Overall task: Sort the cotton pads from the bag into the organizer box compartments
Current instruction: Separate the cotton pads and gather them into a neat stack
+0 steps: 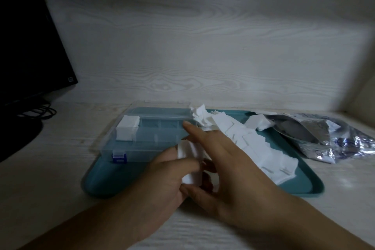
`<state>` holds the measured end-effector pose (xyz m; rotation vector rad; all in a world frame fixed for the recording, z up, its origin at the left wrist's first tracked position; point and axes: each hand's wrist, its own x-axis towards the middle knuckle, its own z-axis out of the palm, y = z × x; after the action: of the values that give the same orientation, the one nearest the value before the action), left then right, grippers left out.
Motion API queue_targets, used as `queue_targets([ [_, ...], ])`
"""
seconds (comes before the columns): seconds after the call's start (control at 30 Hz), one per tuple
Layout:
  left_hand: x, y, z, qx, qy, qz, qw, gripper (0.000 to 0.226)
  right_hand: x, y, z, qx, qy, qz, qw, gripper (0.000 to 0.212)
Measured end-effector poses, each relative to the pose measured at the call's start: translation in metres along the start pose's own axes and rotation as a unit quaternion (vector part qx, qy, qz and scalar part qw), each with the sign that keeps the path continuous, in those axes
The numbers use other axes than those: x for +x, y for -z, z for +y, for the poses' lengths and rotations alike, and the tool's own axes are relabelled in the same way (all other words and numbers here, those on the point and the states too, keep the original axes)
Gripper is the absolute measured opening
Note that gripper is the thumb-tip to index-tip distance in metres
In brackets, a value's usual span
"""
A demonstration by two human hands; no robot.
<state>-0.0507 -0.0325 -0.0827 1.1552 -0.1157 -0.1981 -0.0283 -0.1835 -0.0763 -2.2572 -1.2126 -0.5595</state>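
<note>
One compartment at the far-left end of the clear organizer box [142,138] holds a stack of cotton pads [127,130]; the others look unfilled. Just right, the left hand [162,178] grips a small bunch of pads [191,160], while the right hand [221,168] touches it with fingers extended, seemingly squaring it. Loose pads [261,148] lie across the teal tray [101,184], beside the foil bag [328,136]. Next, I judge, the bunch goes into a vacant compartment.

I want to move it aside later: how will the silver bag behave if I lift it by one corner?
The silver bag looks crumpled and flat, so it will probably flop and feel light. Its shiny foil may be slippery. The mouth seems open toward the tray, so any remaining pads could fall out.
</note>
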Motion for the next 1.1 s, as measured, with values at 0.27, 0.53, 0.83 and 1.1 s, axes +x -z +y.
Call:
queue_targets([
  [0.27, 0.002, 0.001, 0.013, 0.028, -0.054, 0.098, 0.993, 0.027, 0.004, 0.021, 0.009, 0.096, -0.101, 0.046, 0.989, 0.068],
  [0.53, 0.008, 0.016, 0.020, -0.012, -0.002, 0.148, 0.989, 0.043, 0.002, 0.040, 0.061, -0.046, -0.226, -0.092, 0.969, 0.041],
  [0.83, 0.007, 0.010, 0.013, 0.012, 0.002, 0.130, 0.991, 0.046, 0.003, 0.001, 0.035, -0.011, -0.160, -0.058, 0.985, 0.066],
  [1.1, 0.011, 0.013, 0.010, 0.001, -0.016, 0.118, 0.993, 0.048, 0.009, 0.020, 0.038, 0.085, -0.219, 0.156, 0.959, 0.011],
])
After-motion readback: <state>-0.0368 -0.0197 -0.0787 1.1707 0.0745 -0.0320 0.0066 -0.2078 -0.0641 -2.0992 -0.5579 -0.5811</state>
